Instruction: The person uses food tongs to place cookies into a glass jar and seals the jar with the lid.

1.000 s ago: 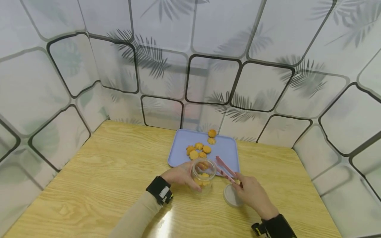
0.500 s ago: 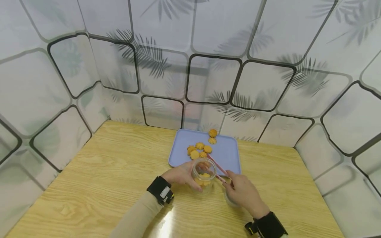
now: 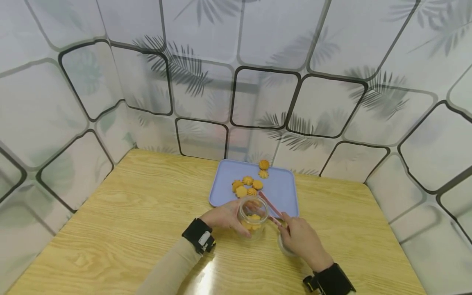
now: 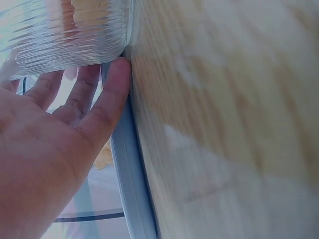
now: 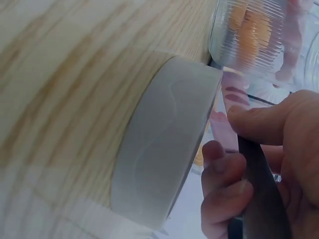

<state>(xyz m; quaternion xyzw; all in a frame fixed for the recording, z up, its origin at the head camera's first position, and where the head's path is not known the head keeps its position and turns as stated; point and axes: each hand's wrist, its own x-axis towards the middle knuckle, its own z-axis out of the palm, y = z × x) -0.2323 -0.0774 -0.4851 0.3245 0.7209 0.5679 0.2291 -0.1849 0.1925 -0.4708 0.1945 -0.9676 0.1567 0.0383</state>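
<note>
A clear glass jar (image 3: 253,235) with several golden cookies in it stands at the tray's near edge. My left hand (image 3: 225,216) holds it from the left, thumb in front and fingers round the far side; the left wrist view shows fingertips against the ribbed glass (image 4: 94,47). In my right hand (image 3: 306,241) is a pair of pink tongs (image 3: 272,205) with dark handles (image 5: 264,191), gripped between thumb and fingers. One tong arm reaches over the tray close to the cookies (image 3: 241,191); the other passes behind the jar. Whether the tongs touch a cookie is unclear.
A blue-lilac tray (image 3: 283,186) bears the cookie cluster, with two more cookies (image 3: 263,169) near its back edge. A round pale lid (image 5: 159,134) lies on the wooden table (image 3: 147,196), partly under my right hand. A patterned curtain (image 3: 206,94) encloses the table.
My right hand has moved left with the tongs, bringing the tips beside the cookie cluster and covering more of the lid. The left hand and jar have stayed in place.
</note>
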